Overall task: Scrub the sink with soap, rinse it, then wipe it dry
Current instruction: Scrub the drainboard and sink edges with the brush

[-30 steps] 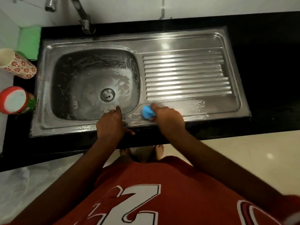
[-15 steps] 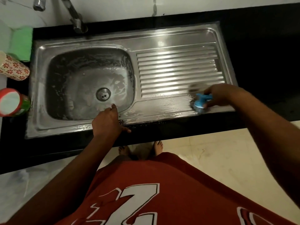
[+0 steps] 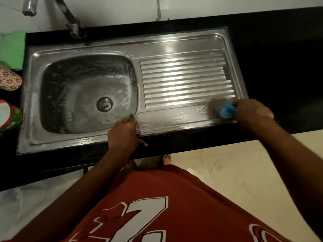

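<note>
sink (image 3: 174,48) set in black counter (image 3: 279,58), long axis left to right: soapy basin (image 3: 78,84) left, ribbed drainboard (image 3: 183,79) right. right hand (image 3: 251,112) grips blue scrubber (image 3: 227,110) at drainboard's near right corner. left hand (image 3: 122,133) rests on near rim, holding nothing.

At 3 o'clock the blue scrubber (image 3: 227,110) is motion-blurred, its working end a grey smear, perhaps bristles; the right hand (image 3: 251,113) hides its grip. The tap (image 3: 70,20) at 11 o'clock, floral cup (image 3: 9,79) and red-lidded tub (image 3: 7,114) at 9 o'clock are cropped by edges.
</note>
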A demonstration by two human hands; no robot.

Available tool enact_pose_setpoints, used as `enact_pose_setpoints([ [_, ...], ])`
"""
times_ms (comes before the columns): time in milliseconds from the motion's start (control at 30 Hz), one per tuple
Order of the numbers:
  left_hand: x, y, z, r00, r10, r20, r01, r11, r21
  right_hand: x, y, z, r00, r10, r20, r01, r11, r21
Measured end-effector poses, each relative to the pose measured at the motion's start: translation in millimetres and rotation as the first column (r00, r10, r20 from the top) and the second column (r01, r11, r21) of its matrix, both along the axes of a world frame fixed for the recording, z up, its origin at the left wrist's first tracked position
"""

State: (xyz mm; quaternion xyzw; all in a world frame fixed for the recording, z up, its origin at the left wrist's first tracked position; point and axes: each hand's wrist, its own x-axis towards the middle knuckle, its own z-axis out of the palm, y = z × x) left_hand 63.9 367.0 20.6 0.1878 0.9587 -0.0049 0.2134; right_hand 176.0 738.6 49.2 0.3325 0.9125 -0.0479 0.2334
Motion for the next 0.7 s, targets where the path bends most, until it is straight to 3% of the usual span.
enact_pose_setpoints([
  [67,-2.1,2.2,0.8,1.000,-0.003,0.006,0.003,1.000,-0.008,20.0,14.3,1.9,0.999,-0.028,-0.042,0.034,0.989,0.142],
  [167,-6.0,5.4,1.2,1.000,-0.010,0.015,0.010,1.000,-0.015,11.5,-17.8,8.1,0.997,0.004,-0.072,-0.011,0.995,-0.098],
  [267,-6.7,10.1,0.3,0.999,-0.034,0.003,0.034,0.999,0.006,-24.9,-94.9,-1.6,0.987,0.122,-0.104,-0.150,0.932,-0.329],
  [400,-8.7,16.4,-1.4,0.998,-0.061,-0.011,0.061,0.998,-0.012,-54.4,-161.0,-17.7,0.930,0.319,-0.183,-0.363,0.877,-0.315],
  [500,-8.8,19.0,-1.1,0.999,-0.044,0.001,0.045,0.999,-0.012,-33.2,-109.8,-17.0,0.962,0.206,-0.180,-0.254,0.918,-0.306],
  [633,-4.3,12.3,-3.1,1.000,0.002,0.005,-0.002,1.000,0.019,20.5,-11.4,-12.7,0.988,0.002,-0.156,-0.023,0.990,-0.137],
  [700,-0.8,7.7,-3.9,1.000,0.025,-0.006,-0.025,0.999,0.034,28.9,4.1,-13.0,0.987,-0.009,-0.162,-0.004,0.997,-0.079],
])
